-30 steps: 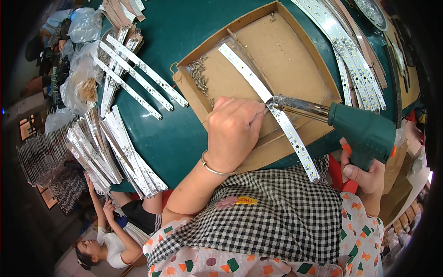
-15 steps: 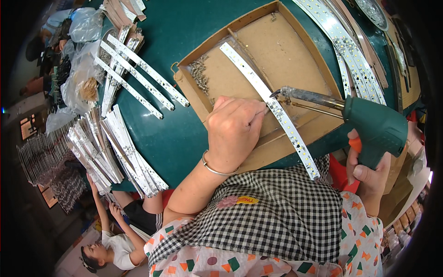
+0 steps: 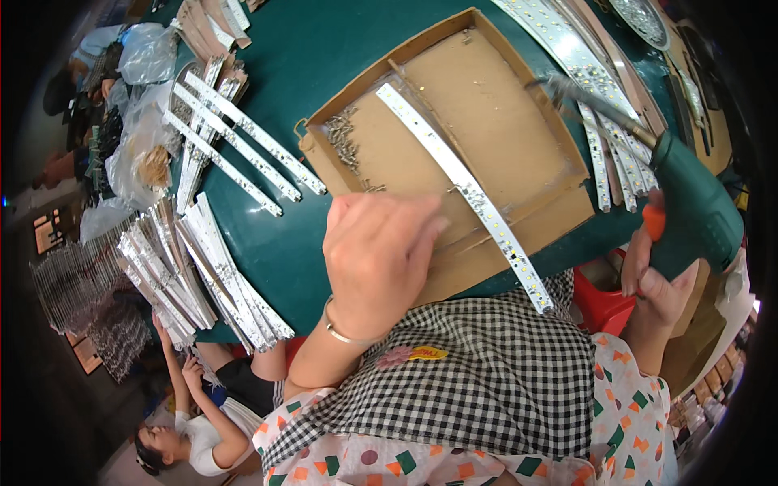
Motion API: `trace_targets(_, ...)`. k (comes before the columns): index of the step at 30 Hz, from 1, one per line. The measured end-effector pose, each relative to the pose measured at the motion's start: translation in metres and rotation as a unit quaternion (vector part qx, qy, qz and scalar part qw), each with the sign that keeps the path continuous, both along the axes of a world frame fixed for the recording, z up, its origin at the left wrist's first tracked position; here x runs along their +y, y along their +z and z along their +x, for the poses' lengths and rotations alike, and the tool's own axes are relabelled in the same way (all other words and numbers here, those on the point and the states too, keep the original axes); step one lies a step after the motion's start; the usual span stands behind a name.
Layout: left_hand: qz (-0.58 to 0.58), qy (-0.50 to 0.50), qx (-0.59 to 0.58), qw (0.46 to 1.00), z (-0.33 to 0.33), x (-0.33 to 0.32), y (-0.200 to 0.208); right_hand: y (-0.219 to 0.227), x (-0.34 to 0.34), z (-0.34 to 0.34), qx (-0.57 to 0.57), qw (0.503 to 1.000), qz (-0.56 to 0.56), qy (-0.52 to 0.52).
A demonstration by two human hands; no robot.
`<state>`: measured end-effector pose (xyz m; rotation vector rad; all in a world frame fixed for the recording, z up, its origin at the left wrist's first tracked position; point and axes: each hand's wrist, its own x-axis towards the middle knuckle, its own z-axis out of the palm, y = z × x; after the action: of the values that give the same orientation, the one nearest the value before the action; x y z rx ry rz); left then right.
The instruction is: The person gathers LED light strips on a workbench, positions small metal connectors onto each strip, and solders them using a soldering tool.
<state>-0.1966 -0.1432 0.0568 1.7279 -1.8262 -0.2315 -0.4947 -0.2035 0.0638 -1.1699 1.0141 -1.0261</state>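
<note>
A long white LED strip board [image 3: 494,219] lies slantwise across a shallow cardboard tray [image 3: 519,212], its near end jutting past the tray to my checked apron. A tiny metal part [image 3: 450,190] sticks out at the strip's left edge. Just left of it, my left hand [image 3: 377,251] hovers over the tray's near side, fingers loosely bent, thumb and forefinger apart, nothing visible between them. The fingertips are slightly blurred. My right hand [image 3: 660,283] grips a green soldering gun [image 3: 697,202] with an orange trigger. Its blurred tip is raised over the tray's right side, off the strip.
Small metal parts [image 3: 343,139] are heaped in the tray's left corner. Bundled strips [image 3: 231,275] and several loose ones [image 3: 235,146] lie left on the green table [image 3: 284,73]. More strips [image 3: 596,97] and a metal bowl [image 3: 640,20] stand right. Another person [image 3: 211,429] sits lower left.
The soldering gun has lifted off the strip and swung up and right. My left hand has drawn back leftward from the strip, leaving the small metal part at its edge.
</note>
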Motion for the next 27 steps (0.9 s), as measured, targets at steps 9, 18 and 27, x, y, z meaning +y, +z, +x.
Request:
trace_targets(9,0.016,-0.329,-0.039,0.943,-0.034,-0.006,0.003,-0.022,-0.042,0.010,0.159,0.968,-0.177,-0.085)
trace_targets(18,0.011,-0.151,-0.148,0.977,0.042,0.010,0.049,-0.038,-0.065,-0.002,0.496,0.811,-0.292,-0.103)
trace_targets(27,0.032,0.104,-0.216,0.970,0.187,0.058,-0.002,-0.059,-0.074,-0.032,0.438,0.853,-0.276,-0.059)
